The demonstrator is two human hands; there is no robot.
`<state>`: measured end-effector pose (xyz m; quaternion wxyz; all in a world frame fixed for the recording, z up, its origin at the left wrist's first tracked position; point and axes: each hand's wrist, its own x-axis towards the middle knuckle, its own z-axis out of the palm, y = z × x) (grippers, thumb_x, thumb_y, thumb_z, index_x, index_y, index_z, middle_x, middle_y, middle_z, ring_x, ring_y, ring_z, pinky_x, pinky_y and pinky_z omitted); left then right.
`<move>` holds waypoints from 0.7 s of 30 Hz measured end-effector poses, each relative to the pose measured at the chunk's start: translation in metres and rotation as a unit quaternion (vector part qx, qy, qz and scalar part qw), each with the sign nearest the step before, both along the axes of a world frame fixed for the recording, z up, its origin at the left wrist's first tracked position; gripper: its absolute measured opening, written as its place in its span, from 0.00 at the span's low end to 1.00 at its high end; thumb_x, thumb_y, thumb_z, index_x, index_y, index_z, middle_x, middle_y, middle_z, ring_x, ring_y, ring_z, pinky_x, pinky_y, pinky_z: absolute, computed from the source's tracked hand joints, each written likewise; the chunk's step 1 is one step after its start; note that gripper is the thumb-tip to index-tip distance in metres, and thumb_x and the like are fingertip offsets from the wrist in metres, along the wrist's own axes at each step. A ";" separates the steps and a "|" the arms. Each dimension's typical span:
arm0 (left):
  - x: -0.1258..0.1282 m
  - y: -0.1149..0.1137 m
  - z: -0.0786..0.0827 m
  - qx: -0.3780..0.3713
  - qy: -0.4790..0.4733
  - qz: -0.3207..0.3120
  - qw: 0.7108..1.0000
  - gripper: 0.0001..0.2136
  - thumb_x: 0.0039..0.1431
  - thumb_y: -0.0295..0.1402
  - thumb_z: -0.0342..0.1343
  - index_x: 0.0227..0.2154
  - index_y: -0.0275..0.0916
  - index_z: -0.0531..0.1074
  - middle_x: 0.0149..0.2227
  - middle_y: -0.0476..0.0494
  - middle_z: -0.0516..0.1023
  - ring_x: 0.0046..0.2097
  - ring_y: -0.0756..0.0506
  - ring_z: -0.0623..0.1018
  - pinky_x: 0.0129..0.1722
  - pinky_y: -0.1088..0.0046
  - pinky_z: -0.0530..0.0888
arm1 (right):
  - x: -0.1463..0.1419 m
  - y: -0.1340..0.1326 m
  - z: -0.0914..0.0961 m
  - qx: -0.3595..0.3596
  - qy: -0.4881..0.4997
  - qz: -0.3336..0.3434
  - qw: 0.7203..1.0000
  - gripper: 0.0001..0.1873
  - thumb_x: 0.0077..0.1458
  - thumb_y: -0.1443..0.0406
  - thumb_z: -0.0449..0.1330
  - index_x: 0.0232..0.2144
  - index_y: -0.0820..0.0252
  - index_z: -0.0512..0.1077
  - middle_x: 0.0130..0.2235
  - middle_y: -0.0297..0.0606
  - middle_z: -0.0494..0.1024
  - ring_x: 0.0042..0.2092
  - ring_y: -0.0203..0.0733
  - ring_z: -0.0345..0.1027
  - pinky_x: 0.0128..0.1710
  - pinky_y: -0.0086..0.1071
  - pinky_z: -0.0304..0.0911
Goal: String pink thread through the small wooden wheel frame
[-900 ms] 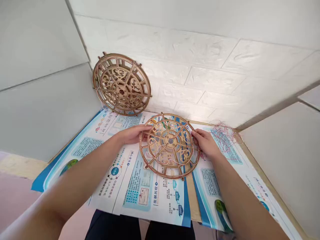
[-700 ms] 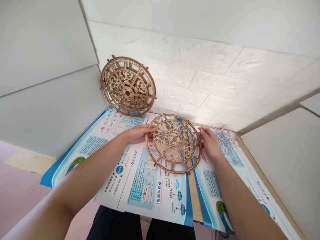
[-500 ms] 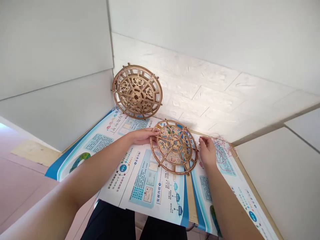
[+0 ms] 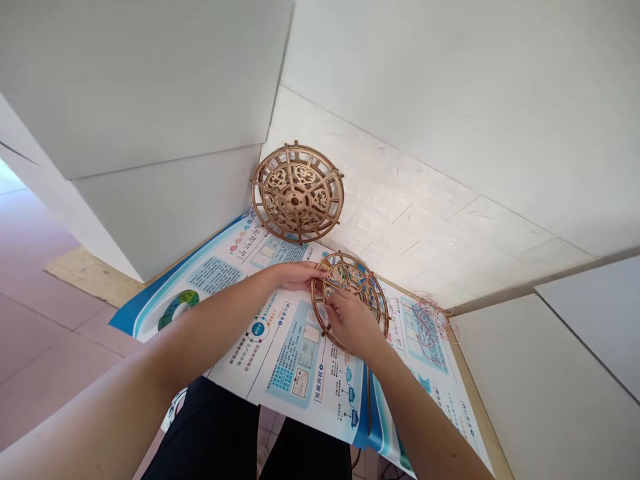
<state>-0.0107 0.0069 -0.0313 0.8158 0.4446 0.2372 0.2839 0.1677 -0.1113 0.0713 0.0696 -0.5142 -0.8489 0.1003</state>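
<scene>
Gold-brown openwork disc (image 4: 356,283) over printed sheets (image 4: 287,347) on the tabletop (image 4: 483,407), its left rim held between the fingers of the left hand (image 4: 300,275). Right hand (image 4: 354,325) across the disc, fingertips close together; whether they grip anything cannot be told. Behind, similar discs (image 4: 296,200) lean near the white wall (image 4: 410,200); pinkish wire (image 4: 430,321) lies tangled at right.

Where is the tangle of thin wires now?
In the head view, the tangle of wires lies on the right, on the printed paper by the wall, right of the round frame in the left hand.
</scene>
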 end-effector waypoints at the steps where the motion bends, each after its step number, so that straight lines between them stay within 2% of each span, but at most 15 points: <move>1: 0.000 0.000 -0.001 0.002 -0.003 -0.007 1.000 0.13 0.54 0.38 0.65 0.43 0.47 0.78 0.44 0.39 0.83 0.54 0.36 0.77 0.57 0.59 0.71 | 0.002 0.001 -0.001 -0.010 0.015 -0.014 1.000 0.09 0.67 0.68 0.53 0.34 0.59 0.72 0.39 0.39 0.74 0.41 0.44 0.69 0.40 0.38 0.62; 5: 0.001 0.002 0.000 0.001 -0.008 -0.007 1.000 0.13 0.54 0.38 0.65 0.44 0.46 0.78 0.44 0.38 0.83 0.54 0.36 0.77 0.58 0.57 0.71 | 0.008 -0.001 -0.006 -0.028 0.029 -0.054 0.998 0.05 0.62 0.63 0.61 0.38 0.58 0.73 0.41 0.39 0.73 0.39 0.45 0.69 0.39 0.38 0.62; 7: 0.003 0.001 0.004 -0.001 -0.007 0.003 1.000 0.13 0.55 0.37 0.64 0.44 0.44 0.78 0.45 0.37 0.83 0.54 0.35 0.77 0.59 0.56 0.70 | 0.008 -0.005 -0.012 -0.002 0.033 -0.050 0.998 0.04 0.63 0.64 0.58 0.38 0.58 0.72 0.41 0.41 0.73 0.40 0.45 0.69 0.38 0.38 0.61; 9: 0.005 -0.002 0.007 -0.003 -0.001 0.012 1.000 0.13 0.57 0.38 0.62 0.45 0.43 0.78 0.45 0.37 0.82 0.55 0.35 0.77 0.59 0.56 0.69 | 0.007 -0.009 -0.018 0.030 0.056 -0.044 0.997 0.08 0.64 0.64 0.53 0.35 0.59 0.72 0.40 0.42 0.73 0.39 0.46 0.69 0.38 0.38 0.61; 12: -0.001 -0.016 0.008 0.000 0.003 0.053 0.999 0.14 0.60 0.39 0.59 0.47 0.42 0.77 0.47 0.37 0.82 0.56 0.36 0.76 0.61 0.57 0.67 | 0.010 -0.009 -0.021 0.046 0.131 -0.081 0.987 0.14 0.66 0.59 0.51 0.31 0.58 0.71 0.35 0.41 0.74 0.36 0.46 0.68 0.36 0.39 0.60; 14: -0.012 -0.032 0.005 0.009 -0.010 0.097 0.995 0.16 0.61 0.40 0.58 0.51 0.43 0.76 0.49 0.39 0.82 0.59 0.38 0.74 0.63 0.59 0.66 | 0.014 -0.005 -0.018 0.021 0.220 -0.127 0.967 0.15 0.65 0.54 0.53 0.32 0.58 0.71 0.32 0.39 0.75 0.36 0.46 0.69 0.37 0.38 0.61; 16: -0.028 -0.051 -0.001 0.018 -0.024 0.125 0.992 0.19 0.62 0.40 0.57 0.55 0.45 0.73 0.53 0.41 0.80 0.61 0.38 0.72 0.64 0.60 0.64 | 0.017 0.000 -0.012 -0.022 0.348 -0.160 0.923 0.17 0.63 0.50 0.57 0.33 0.57 0.70 0.30 0.37 0.75 0.35 0.44 0.69 0.38 0.38 0.62; 18: -0.045 -0.068 -0.006 0.019 -0.026 0.136 0.990 0.21 0.62 0.42 0.56 0.57 0.46 0.72 0.54 0.42 0.80 0.63 0.38 0.70 0.64 0.59 0.64 | 0.021 0.005 -0.002 -0.058 0.492 -0.182 0.850 0.19 0.58 0.48 0.61 0.33 0.56 0.67 0.26 0.33 0.71 0.30 0.41 0.66 0.33 0.35 0.62; 20: -0.060 -0.083 -0.010 0.022 -0.029 0.142 0.989 0.21 0.61 0.43 0.57 0.57 0.47 0.72 0.54 0.42 0.80 0.64 0.38 0.69 0.64 0.61 0.64 | 0.026 0.008 0.013 -0.075 0.597 -0.198 0.774 0.21 0.54 0.48 0.65 0.34 0.55 0.64 0.22 0.27 0.65 0.23 0.36 0.59 0.25 0.32 0.56; 21: -0.066 -0.089 -0.011 0.023 -0.030 0.144 0.989 0.22 0.61 0.43 0.57 0.57 0.47 0.72 0.54 0.42 0.80 0.64 0.38 0.69 0.63 0.62 0.65 | 0.030 0.009 0.024 -0.079 0.623 -0.201 0.752 0.21 0.52 0.49 0.67 0.35 0.55 0.63 0.22 0.25 0.64 0.20 0.34 0.54 0.23 0.30 0.52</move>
